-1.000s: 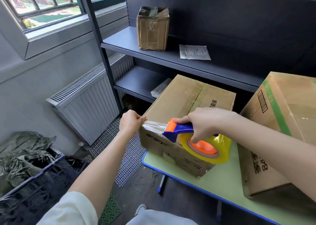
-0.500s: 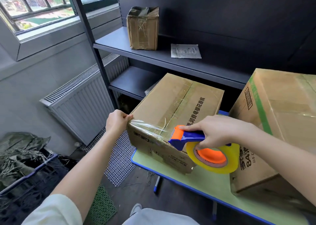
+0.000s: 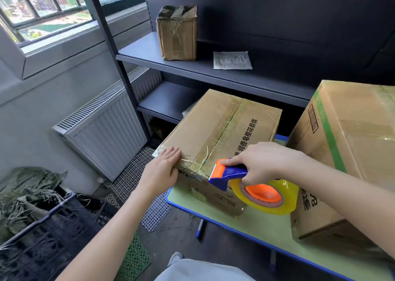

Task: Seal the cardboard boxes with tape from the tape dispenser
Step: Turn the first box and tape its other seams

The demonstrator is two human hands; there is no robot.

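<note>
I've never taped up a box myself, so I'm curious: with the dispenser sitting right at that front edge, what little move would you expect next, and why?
Probably a twist of the tape dispenser in the right hand to cut the strip. Its orange blade end sits at the front top edge of the middle box, just past the centre seam, while the left hand lies flat, pressing the tape down at that edge.

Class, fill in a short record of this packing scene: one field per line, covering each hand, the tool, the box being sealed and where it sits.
left hand: flat on the box's near top edge
right hand: gripping the tape dispenser
dispenser head: at the box's near edge
box being sealed: flaps closed, tape along the seam
surface: green table
neighbour: larger box at right
</note>
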